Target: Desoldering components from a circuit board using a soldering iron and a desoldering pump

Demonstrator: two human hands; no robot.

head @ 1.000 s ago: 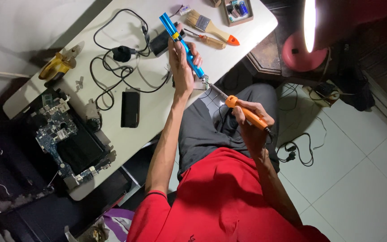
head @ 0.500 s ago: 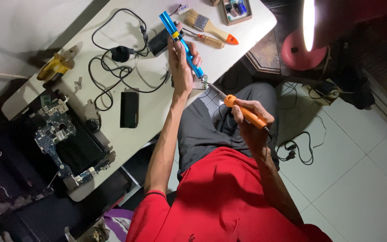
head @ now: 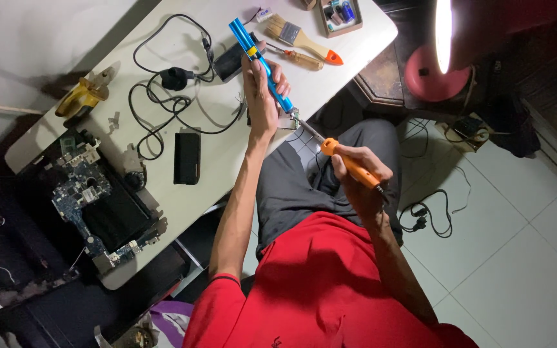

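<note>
Left hand: the left hand (head: 262, 96) is wrapped around a blue desoldering pump (head: 260, 57), held slanted over the white table (head: 227, 161) edge.
Right hand: the right hand (head: 359, 177) is closed on an orange soldering iron (head: 349, 164).
Tips: they meet near a small part (head: 296, 118) just off the table edge.
Nearby: paintbrush (head: 304, 38), black cable (head: 162, 77), circuit board (head: 91, 200).

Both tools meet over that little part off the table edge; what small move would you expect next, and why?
Probably a slight steadying of the orange-handled soldering iron tip. The right hand aims it at a small part at the blue tool's lower end, held by the left hand.
</note>
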